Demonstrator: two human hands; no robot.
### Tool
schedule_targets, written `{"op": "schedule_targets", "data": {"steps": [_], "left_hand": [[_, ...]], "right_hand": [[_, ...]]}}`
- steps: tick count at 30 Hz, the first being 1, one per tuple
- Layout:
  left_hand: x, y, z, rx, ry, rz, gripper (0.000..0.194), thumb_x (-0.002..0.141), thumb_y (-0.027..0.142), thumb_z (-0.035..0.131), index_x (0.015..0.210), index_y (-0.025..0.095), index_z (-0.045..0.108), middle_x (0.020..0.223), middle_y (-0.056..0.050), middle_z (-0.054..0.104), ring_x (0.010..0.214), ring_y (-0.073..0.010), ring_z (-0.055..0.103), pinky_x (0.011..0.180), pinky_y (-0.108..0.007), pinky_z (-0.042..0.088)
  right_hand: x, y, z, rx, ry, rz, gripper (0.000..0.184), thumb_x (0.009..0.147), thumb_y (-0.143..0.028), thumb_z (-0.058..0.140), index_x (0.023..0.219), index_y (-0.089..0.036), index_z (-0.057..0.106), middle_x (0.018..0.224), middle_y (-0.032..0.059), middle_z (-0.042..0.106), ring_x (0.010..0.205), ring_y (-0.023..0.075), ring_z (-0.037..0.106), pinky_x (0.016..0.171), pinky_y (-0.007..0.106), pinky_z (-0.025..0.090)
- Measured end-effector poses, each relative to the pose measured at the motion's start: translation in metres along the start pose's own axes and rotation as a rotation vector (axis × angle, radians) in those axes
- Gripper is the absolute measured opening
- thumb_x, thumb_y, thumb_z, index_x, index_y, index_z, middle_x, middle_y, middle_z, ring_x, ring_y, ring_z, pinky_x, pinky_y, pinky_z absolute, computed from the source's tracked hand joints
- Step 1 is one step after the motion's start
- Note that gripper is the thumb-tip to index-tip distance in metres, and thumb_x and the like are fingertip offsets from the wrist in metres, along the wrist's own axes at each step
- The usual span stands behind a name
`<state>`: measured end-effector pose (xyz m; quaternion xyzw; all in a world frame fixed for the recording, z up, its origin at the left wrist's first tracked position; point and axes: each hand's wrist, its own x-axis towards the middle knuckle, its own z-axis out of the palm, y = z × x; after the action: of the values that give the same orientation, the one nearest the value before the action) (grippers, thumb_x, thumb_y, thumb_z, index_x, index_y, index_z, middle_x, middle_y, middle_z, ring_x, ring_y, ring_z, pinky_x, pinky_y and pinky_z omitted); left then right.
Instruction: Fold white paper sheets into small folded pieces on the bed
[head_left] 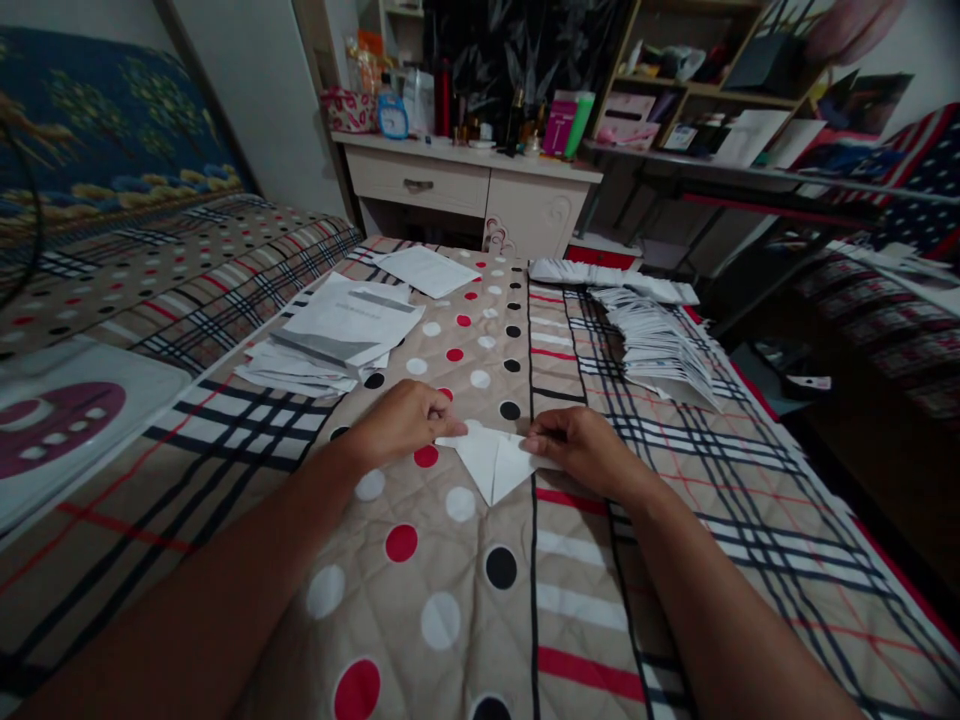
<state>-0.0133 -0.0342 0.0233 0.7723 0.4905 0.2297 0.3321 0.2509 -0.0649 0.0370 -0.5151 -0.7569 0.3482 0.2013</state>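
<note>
Between my two hands lies a small white sheet of folded paper (491, 462), its near side coming to a point toward me. My left hand (414, 420) pinches its left end between thumb and fingers. At the right end, my right hand (576, 445) grips the paper the same way and covers that corner. Both hands rest low over the spotted bedspread (450, 560). Beyond my left hand is a stack of white paper sheets (341, 325), the top one with grey bands. Farther right stands a row of folded paper pieces (656, 340) packed tightly together.
A single white sheet (429, 271) lies past the stack. Another long row of folded papers (611, 280) is at the bed's far edge. A white item with a pink print (67, 415) lies at the left. A white dresser (450, 185) and shelves (675, 100) stand behind.
</note>
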Motion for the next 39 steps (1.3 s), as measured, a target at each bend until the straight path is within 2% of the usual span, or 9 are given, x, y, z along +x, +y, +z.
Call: {"op": "schedule_targets", "data": {"steps": [5, 7, 11, 14, 17, 21, 28, 34, 39], "left_hand": [[0.003, -0.003, 0.002, -0.122, 0.102, -0.025, 0.048, 0.080, 0.053, 0.063, 0.050, 0.017, 0.053, 0.050, 0.004, 0.042, 0.050, -0.0096, 0.037, 0.048, -0.024, 0.023], [0.003, -0.003, 0.002, -0.275, 0.229, -0.091, 0.047, 0.083, 0.053, 0.060, 0.053, 0.017, 0.052, 0.049, 0.005, 0.041, 0.048, -0.0090, 0.036, 0.047, -0.024, 0.024], [0.003, -0.001, 0.006, -0.583, 0.541, -0.190, 0.042, 0.085, 0.051, 0.059, 0.061, 0.017, 0.051, 0.047, 0.006, 0.041, 0.042, -0.0068, 0.035, 0.043, -0.021, 0.027], [0.003, 0.011, 0.016, -0.697, 0.406, -0.141, 0.038, 0.080, 0.050, 0.067, 0.088, 0.013, 0.065, 0.081, -0.005, 0.068, 0.066, -0.0121, 0.062, 0.059, -0.022, 0.047], [0.004, 0.025, 0.032, -0.781, 0.245, -0.093, 0.054, 0.077, 0.052, 0.070, 0.115, 0.014, 0.064, 0.114, -0.013, 0.068, 0.090, -0.0192, 0.067, 0.076, -0.030, 0.054], [0.003, 0.032, 0.045, -0.832, 0.142, -0.025, 0.047, 0.081, 0.048, 0.068, 0.112, 0.013, 0.066, 0.111, -0.012, 0.070, 0.091, -0.0192, 0.067, 0.084, -0.032, 0.053], [-0.004, 0.037, 0.037, -0.876, 0.112, -0.028, 0.051, 0.076, 0.048, 0.073, 0.112, 0.013, 0.067, 0.106, -0.011, 0.072, 0.095, -0.0215, 0.068, 0.085, -0.031, 0.052], [-0.005, 0.039, 0.037, -0.827, 0.113, -0.037, 0.042, 0.081, 0.048, 0.068, 0.105, 0.014, 0.069, 0.105, -0.010, 0.071, 0.093, -0.0201, 0.066, 0.087, -0.031, 0.050], [-0.006, 0.038, 0.035, -0.763, 0.094, -0.073, 0.040, 0.082, 0.049, 0.066, 0.096, 0.012, 0.069, 0.093, -0.008, 0.071, 0.085, -0.0187, 0.065, 0.077, -0.028, 0.049]], "right_hand": [[-0.001, 0.002, -0.002, 0.302, -0.020, 0.063, 0.038, 0.080, -0.050, 0.064, 0.063, -0.016, 0.059, 0.054, -0.0030, 0.047, 0.050, 0.0087, 0.036, 0.048, 0.023, 0.025], [0.000, 0.003, -0.001, 0.441, 0.026, 0.102, 0.041, 0.075, -0.054, 0.067, 0.063, -0.016, 0.058, 0.053, -0.0034, 0.047, 0.049, 0.0082, 0.035, 0.047, 0.023, 0.025], [0.002, -0.002, 0.011, 0.579, 0.381, 0.160, 0.036, 0.075, -0.052, 0.068, 0.067, -0.018, 0.058, 0.052, -0.0039, 0.047, 0.045, 0.0087, 0.035, 0.045, 0.024, 0.026], [0.003, -0.013, 0.027, 0.419, 0.629, 0.096, 0.028, 0.082, -0.044, 0.062, 0.072, -0.019, 0.060, 0.061, 0.0005, 0.057, 0.053, 0.0132, 0.047, 0.051, 0.026, 0.036], [0.000, -0.026, 0.040, -0.002, 0.719, -0.074, 0.016, 0.086, -0.033, 0.058, 0.076, -0.020, 0.059, 0.069, 0.0020, 0.060, 0.064, 0.0155, 0.053, 0.062, 0.028, 0.041], [-0.005, -0.034, 0.045, -0.174, 0.636, -0.270, 0.007, 0.085, -0.020, 0.056, 0.079, -0.021, 0.053, 0.084, 0.0029, 0.060, 0.067, 0.0140, 0.054, 0.063, 0.027, 0.042], [-0.005, -0.034, 0.046, -0.236, 0.509, -0.305, 0.010, 0.079, -0.014, 0.056, 0.085, -0.021, 0.054, 0.095, 0.0041, 0.062, 0.070, 0.0138, 0.056, 0.062, 0.026, 0.043], [-0.006, -0.036, 0.047, -0.210, 0.463, -0.314, 0.003, 0.084, -0.021, 0.057, 0.082, -0.020, 0.054, 0.096, 0.0045, 0.062, 0.066, 0.0114, 0.056, 0.060, 0.025, 0.042], [-0.006, -0.038, 0.045, -0.094, 0.424, -0.308, 0.024, 0.088, -0.041, 0.060, 0.079, -0.020, 0.056, 0.090, 0.0042, 0.062, 0.067, 0.0125, 0.054, 0.062, 0.027, 0.042]]}}
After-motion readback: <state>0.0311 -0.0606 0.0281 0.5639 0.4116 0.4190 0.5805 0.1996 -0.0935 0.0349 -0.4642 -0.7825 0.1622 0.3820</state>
